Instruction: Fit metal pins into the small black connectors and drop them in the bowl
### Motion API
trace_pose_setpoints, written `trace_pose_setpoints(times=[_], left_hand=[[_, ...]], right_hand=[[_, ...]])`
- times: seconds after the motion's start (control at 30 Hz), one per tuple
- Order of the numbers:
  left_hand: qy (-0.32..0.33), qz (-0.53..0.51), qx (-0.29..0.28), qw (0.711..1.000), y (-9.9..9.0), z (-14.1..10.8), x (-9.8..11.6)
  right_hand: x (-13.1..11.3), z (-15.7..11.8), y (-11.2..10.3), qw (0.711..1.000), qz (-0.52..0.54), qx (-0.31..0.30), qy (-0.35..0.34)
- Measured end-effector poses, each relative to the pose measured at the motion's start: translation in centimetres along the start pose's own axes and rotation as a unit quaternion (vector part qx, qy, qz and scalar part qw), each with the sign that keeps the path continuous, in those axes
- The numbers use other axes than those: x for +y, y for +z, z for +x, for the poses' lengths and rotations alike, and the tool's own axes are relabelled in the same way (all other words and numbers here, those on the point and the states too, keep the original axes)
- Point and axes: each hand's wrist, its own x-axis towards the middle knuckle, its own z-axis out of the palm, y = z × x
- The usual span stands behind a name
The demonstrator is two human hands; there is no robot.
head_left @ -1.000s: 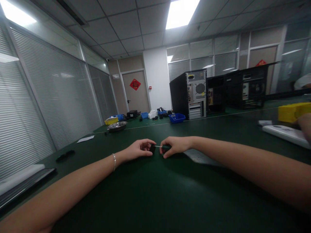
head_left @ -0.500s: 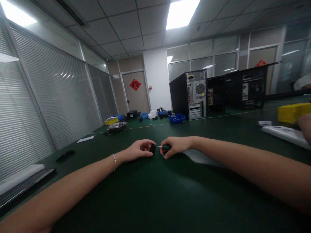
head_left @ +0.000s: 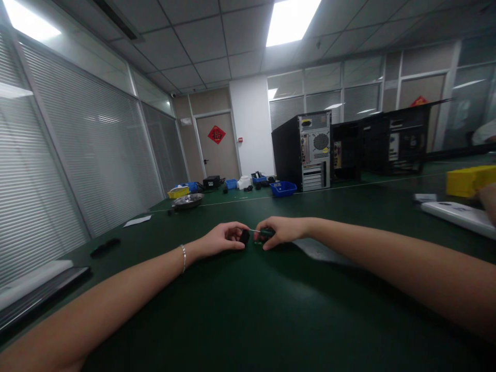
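My left hand (head_left: 228, 236), with a silver bracelet (head_left: 183, 258) at its wrist, is closed on a small black block-like part (head_left: 244, 237) held between thumb and fingers. Just to its right, my right hand (head_left: 281, 231) grips a screwdriver (head_left: 266, 233) by its dark green handle. The thin metal shaft points left and meets the upper edge of the black part; the tip itself is too small to make out. A small green piece (head_left: 258, 243) shows beneath the fingers of my right hand. Both hands are low over the dark green table (head_left: 248, 310).
Beyond my hands are a blue tray (head_left: 283, 188), a metal dish (head_left: 187, 201) and a black computer tower (head_left: 302, 152). A white flat device (head_left: 459, 214) and a yellow bin (head_left: 468, 182) lie right, by another person's hand (head_left: 489, 197). A dark tablet-like object (head_left: 46, 299) lies left.
The fingers of my right hand have shifted slightly around the screwdriver handle, and the green piece beneath shows more clearly. My left hand keeps its hold. The view has moved a little.
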Motion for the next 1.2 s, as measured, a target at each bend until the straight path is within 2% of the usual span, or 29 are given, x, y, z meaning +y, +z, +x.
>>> trace_pose_setpoints(times=[0.17, 0.33, 0.5, 0.63, 0.83, 0.97, 1.2], left_hand=[[0.0, 0.003, -0.001, 1.0, 0.02, -0.03, 0.07], [0.0, -0.004, -0.006, 1.0, -0.01, 0.09, -0.26], [-0.006, -0.006, -0.001, 1.0, -0.04, 0.16, -0.58], [-0.002, -0.005, -0.003, 1.0, -0.1, 0.09, -0.46], [-0.006, 0.002, -0.01, 1.0, -0.13, -0.05, 0.03], [-0.004, -0.001, -0.011, 1.0, -0.15, -0.03, -0.16], [0.002, 0.005, 0.001, 1.0, 0.03, 0.16, -0.43]], right_hand=[[0.2, 0.04, -0.05, 1.0, -0.008, -0.008, -0.025], [0.0, -0.07, -0.05, 1.0, -0.017, -0.011, -0.01], [0.05, -0.15, -0.21, 0.999, -0.015, -0.021, -0.026], [-0.05, -0.16, -0.14, 1.0, -0.013, -0.021, -0.01], [-0.4, -0.02, 0.18, 0.998, -0.061, 0.029, 0.006], [-0.49, -0.09, 0.07, 0.999, -0.021, 0.007, 0.033], [0.11, 0.06, 0.08, 0.999, -0.012, 0.015, -0.027]])
